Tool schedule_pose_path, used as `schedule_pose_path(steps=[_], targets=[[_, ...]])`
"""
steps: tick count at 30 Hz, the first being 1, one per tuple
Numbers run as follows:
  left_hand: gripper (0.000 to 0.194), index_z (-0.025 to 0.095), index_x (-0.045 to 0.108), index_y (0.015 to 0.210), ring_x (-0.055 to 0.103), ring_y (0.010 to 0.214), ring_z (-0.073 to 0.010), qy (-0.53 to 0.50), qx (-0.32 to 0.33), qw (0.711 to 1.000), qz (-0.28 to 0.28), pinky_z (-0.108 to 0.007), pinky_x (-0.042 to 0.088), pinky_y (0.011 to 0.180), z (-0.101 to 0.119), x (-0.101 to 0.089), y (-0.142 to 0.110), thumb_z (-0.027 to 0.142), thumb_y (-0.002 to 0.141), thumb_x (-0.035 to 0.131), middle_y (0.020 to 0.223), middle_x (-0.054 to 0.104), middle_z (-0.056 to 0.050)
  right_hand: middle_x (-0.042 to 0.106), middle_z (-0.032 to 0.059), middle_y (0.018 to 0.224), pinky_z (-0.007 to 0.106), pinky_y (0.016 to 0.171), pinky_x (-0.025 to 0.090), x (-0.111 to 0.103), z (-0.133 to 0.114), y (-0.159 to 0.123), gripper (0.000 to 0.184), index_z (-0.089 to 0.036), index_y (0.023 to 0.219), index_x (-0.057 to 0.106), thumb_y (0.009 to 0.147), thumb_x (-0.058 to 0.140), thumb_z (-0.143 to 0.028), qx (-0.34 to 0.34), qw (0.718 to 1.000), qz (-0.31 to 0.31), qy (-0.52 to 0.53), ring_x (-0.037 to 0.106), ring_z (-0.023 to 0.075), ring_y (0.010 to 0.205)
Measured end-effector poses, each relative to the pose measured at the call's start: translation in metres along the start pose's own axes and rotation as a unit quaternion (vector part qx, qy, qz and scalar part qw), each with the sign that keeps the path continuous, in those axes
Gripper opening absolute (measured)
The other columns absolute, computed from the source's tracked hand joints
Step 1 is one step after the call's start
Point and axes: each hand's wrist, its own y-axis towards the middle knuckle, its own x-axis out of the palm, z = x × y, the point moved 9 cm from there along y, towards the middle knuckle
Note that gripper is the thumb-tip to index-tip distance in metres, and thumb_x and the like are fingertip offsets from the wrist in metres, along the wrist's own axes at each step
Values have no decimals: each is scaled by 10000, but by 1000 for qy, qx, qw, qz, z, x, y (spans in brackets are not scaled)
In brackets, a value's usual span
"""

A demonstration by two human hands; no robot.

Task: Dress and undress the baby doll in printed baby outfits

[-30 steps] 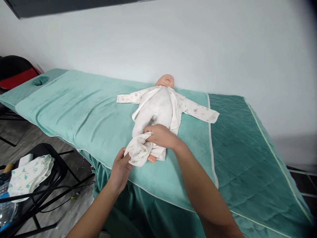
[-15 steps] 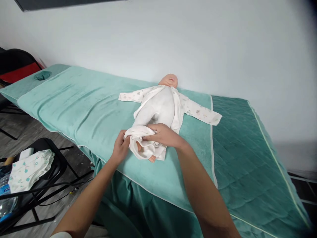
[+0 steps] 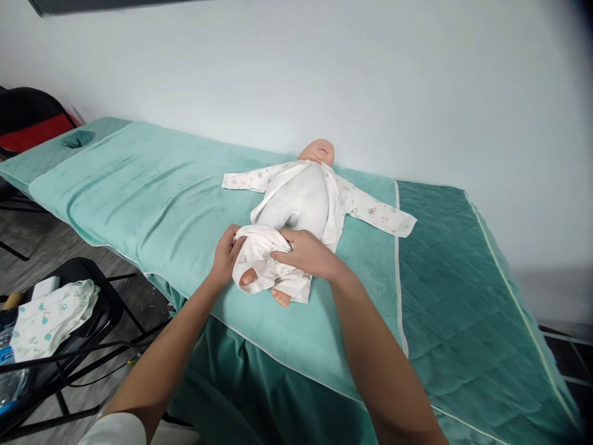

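A baby doll [image 3: 303, 201] lies on its back on the green bed, its head toward the wall. It wears an open white printed top [image 3: 370, 207] with both sleeves spread out. White baby trousers [image 3: 259, 262] are bunched around its lower legs, and both feet [image 3: 280, 298] stick out of the leg ends. My left hand [image 3: 228, 253] is closed on the trousers' waist at the left side. My right hand [image 3: 308, 252] pinches the same cloth on the right, thumb on top. The fingertips are partly hidden in the folds.
The bed [image 3: 185, 185] carries a light green cover, with a darker quilted part [image 3: 463, 278] at the right. At the lower left a black folding chair [image 3: 99, 309] holds a folded printed cloth [image 3: 55, 315], a white box and a plastic bottle. Behind the bed stands a wall.
The trousers' waist has been drawn a little up the legs and the cloth has unrolled. Both feet now show more clearly. My hands have stayed on the cloth.
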Motion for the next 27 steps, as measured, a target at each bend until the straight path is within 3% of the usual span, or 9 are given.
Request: schedule_pose_path(steps=[10,16,22,27], targets=[[228,189,585,892,555,808,-180,107,58,992,-28,-312,435,739,2,20,36,386,982,510,836,593,-30,724,2,1033,293,795,464,-11,7,4,256,-199,1054,690,828,577,-234,-1,992,95,77,644,211,946],[175,177,587,975,582,835,-197,250,109,962,-21,-319,415,716,13,29,40,335,987,514,924,603,-53,626,-27,809,270,695,406,-17,16,4,84,-194,831,592,831,564,-273,15,987,146,67,576,176,798],[226,200,576,1052,617,844,-200,357,120,926,-28,-308,428,704,4,35,46,374,1019,436,990,629,-64,524,-46,728,259,660,366,-25,22,2,132,-198,755,509,830,574,-286,23,974,206,91,508,146,734],[275,203,574,1042,622,853,-204,356,115,927,-30,-316,445,722,3,33,44,388,1036,371,976,634,-67,554,-32,764,261,657,380,-26,23,1,284,-190,795,569,815,684,-449,24,979,134,150,504,142,735]])
